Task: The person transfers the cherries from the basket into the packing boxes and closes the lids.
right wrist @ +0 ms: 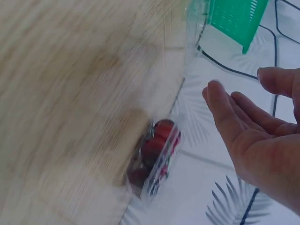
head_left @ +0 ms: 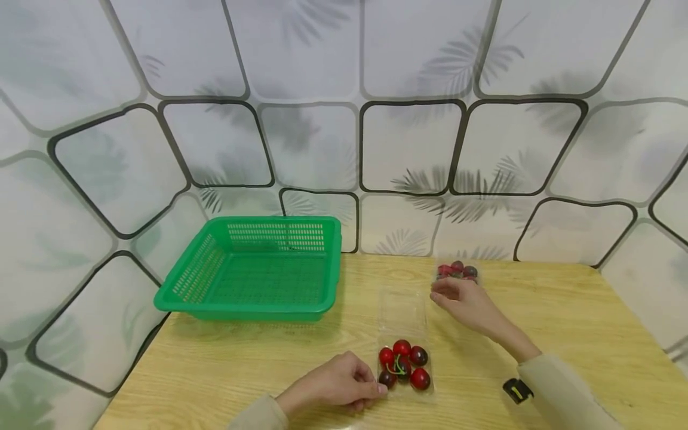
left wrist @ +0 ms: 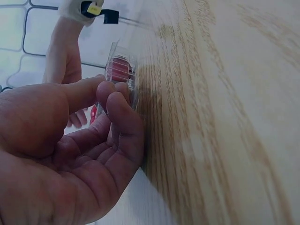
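Observation:
A clear plastic clamshell box lies near the front of the table, its lid folded open away from me. Inside are several dark red cherries with green stems. At the box's near left corner, my left hand pinches the edge between thumb and fingertips, as the left wrist view also shows. My right hand hovers to the right of the lid, fingers loosely bent and holding nothing. Just beyond it sits a second clear box of dark red fruit, partly hidden by that hand in the head view.
A green slotted plastic basket stands at the back left of the wooden table. Behind the table rises a patterned wall covering. A black strap with a yellow mark is by the right sleeve.

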The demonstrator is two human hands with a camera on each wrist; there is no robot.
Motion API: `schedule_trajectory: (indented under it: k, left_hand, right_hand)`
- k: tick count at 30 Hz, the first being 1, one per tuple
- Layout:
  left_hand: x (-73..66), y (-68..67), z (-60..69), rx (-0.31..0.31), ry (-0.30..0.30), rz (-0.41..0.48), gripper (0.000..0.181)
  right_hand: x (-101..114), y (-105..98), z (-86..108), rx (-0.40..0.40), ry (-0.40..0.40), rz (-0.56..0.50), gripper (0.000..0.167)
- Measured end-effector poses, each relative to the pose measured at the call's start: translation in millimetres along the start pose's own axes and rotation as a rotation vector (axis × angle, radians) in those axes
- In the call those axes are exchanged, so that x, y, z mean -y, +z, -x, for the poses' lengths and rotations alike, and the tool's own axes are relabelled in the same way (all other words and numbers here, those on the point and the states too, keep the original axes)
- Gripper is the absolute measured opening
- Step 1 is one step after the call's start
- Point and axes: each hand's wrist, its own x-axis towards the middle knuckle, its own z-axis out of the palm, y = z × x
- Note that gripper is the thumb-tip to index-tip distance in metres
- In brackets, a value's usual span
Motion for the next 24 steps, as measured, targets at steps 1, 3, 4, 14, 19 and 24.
schedule_trajectory:
  k: [1, 3, 4, 14, 19, 24]
  left_hand:
    - [0.0, -0.3, 0.0, 0.0, -0.002, -0.003, 0.033]
    - [0.0, -1.0, -0.2, 0.003, -0.002, -0.006, 0.033]
    - [0.0, -1.2, -0.3, 0.004, 0.0, -0.006, 0.033]
    - [1.4, -0.8, -1.4, 0.012, 0.001, 0.002, 0.034]
    - [2.3, -0.5, -1.1, 0.012, -0.004, 0.01, 0.033]
    - [1.9, -0.9, -1.1, 0.011, -0.002, 0.009, 0.034]
  right_hand:
    - [1.0, 2.9, -5.5, 0.008, -0.009, -0.004, 0.038]
    - [3.6, 8.6, -15.6, 0.028, -0.002, -0.008, 0.04]
    - [4.8, 11.4, -20.2, 0.041, 0.009, -0.001, 0.041]
    - [15.9, 20.1, -44.3, 0.195, 0.115, 0.163, 0.06]
    - [14.0, 24.8, -49.2, 0.226, 0.138, 0.136, 0.048]
    - [13.0, 29.2, -50.0, 0.213, 0.148, 0.114, 0.042]
